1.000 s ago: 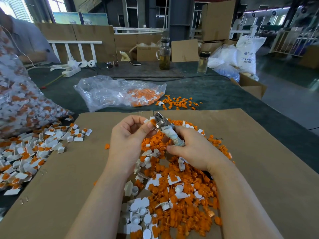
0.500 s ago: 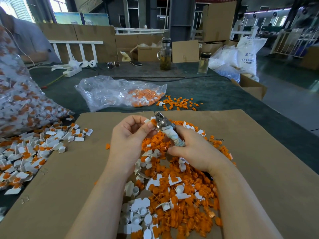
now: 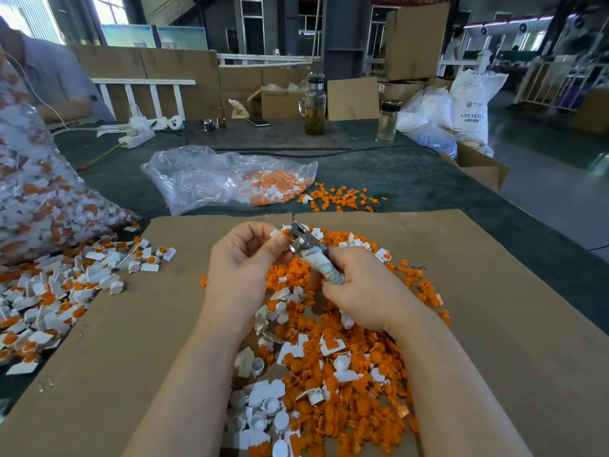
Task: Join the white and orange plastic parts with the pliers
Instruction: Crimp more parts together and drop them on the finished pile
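Observation:
My right hand (image 3: pixel 359 291) grips the cloth-wrapped handles of metal pliers (image 3: pixel 304 244), jaws pointing up and left. My left hand (image 3: pixel 244 262) pinches a small white part with an orange insert (image 3: pixel 278 235) between thumb and fingers and holds it at the pliers' jaws. Whether the jaws are squeezing the part is hidden by my fingers. Below both hands a heap of loose orange and white parts (image 3: pixel 333 364) lies on a cardboard sheet (image 3: pixel 494 324).
A pile of joined white-and-orange pieces (image 3: pixel 59 291) lies at the left, beside a full plastic bag (image 3: pixel 36 192). A half-empty clear bag (image 3: pixel 224 179) and scattered orange parts (image 3: pixel 339 199) lie beyond the cardboard. Bottles, boxes and a seated person are at the far edge.
Both hands stay almost still at the pliers' jaws; the part remains pinched there. The view has shifted only slightly.

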`<state>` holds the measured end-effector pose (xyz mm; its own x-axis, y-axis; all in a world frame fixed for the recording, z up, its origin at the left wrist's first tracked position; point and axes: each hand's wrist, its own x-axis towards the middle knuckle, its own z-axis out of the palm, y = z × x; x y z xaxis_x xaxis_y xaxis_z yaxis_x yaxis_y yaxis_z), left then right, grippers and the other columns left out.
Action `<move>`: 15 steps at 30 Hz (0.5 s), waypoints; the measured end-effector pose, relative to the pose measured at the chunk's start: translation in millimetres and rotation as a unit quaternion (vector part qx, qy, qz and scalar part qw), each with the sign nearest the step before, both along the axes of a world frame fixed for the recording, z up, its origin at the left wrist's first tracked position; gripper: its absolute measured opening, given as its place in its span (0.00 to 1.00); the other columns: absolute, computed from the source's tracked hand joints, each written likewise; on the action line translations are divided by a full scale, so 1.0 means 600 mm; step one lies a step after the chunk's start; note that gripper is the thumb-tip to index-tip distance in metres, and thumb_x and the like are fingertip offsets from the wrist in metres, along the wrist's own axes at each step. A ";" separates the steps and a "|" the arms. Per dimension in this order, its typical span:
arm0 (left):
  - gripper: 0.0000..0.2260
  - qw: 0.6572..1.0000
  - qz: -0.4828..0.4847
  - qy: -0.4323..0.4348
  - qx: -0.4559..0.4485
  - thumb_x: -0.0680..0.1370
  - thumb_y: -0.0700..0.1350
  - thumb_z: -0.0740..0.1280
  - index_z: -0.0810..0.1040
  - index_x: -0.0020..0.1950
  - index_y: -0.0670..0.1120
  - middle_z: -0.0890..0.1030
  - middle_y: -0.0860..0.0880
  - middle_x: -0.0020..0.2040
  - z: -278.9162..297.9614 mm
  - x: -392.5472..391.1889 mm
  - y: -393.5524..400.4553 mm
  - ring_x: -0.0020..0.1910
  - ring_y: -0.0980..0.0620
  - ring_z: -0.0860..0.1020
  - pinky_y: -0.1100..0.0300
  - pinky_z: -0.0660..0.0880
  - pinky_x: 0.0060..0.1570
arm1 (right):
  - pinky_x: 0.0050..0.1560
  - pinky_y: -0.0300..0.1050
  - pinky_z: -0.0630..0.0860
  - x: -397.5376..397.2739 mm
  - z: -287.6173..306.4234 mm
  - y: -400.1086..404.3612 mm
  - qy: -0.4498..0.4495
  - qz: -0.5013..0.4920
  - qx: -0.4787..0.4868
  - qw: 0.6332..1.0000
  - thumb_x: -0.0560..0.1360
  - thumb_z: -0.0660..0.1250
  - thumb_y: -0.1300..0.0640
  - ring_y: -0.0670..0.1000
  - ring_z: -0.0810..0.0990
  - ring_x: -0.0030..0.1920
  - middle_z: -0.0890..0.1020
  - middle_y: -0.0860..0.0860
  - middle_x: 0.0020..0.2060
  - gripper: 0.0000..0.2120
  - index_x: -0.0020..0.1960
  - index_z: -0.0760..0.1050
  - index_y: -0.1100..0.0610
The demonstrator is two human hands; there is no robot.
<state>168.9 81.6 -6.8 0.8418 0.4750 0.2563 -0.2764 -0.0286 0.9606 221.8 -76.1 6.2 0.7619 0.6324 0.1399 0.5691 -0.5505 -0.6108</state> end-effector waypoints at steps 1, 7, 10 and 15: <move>0.01 1.000 0.002 0.004 0.001 0.76 0.39 0.70 0.80 0.44 0.44 0.84 0.49 0.36 0.000 0.000 0.000 0.36 0.54 0.82 0.65 0.79 0.39 | 0.33 0.40 0.66 0.001 -0.001 0.000 -0.002 0.000 -0.002 1.000 0.75 0.64 0.60 0.45 0.73 0.34 0.75 0.46 0.36 0.10 0.40 0.70 0.46; 0.01 0.999 -0.011 0.022 -0.034 0.76 0.38 0.70 0.81 0.44 0.44 0.84 0.49 0.38 0.001 0.003 0.003 0.38 0.53 0.82 0.65 0.79 0.40 | 0.34 0.41 0.66 0.006 -0.011 0.005 -0.031 -0.013 -0.018 0.999 0.75 0.64 0.58 0.46 0.73 0.35 0.75 0.46 0.35 0.04 0.44 0.72 0.50; 0.02 0.985 0.018 0.050 -0.162 0.75 0.38 0.70 0.81 0.46 0.44 0.86 0.47 0.41 0.000 0.002 0.018 0.41 0.53 0.84 0.63 0.81 0.40 | 0.32 0.42 0.66 0.008 -0.018 0.007 -0.077 -0.042 -0.036 0.995 0.75 0.64 0.54 0.45 0.73 0.35 0.74 0.45 0.35 0.05 0.42 0.69 0.48; 0.08 0.843 0.190 0.045 -0.502 0.78 0.40 0.68 0.80 0.57 0.43 0.86 0.45 0.46 -0.008 -0.011 0.108 0.39 0.54 0.86 0.64 0.82 0.37 | 0.28 0.46 0.67 0.016 -0.026 -0.004 -0.103 -0.112 -0.023 0.988 0.73 0.64 0.54 0.47 0.74 0.33 0.75 0.46 0.32 0.06 0.40 0.68 0.49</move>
<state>162.3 146.7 -11.7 0.5749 0.6539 -0.4918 -0.3554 0.7410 0.5698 231.5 -78.4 -9.4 0.8421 0.4601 0.2815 0.5391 -0.7016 -0.4659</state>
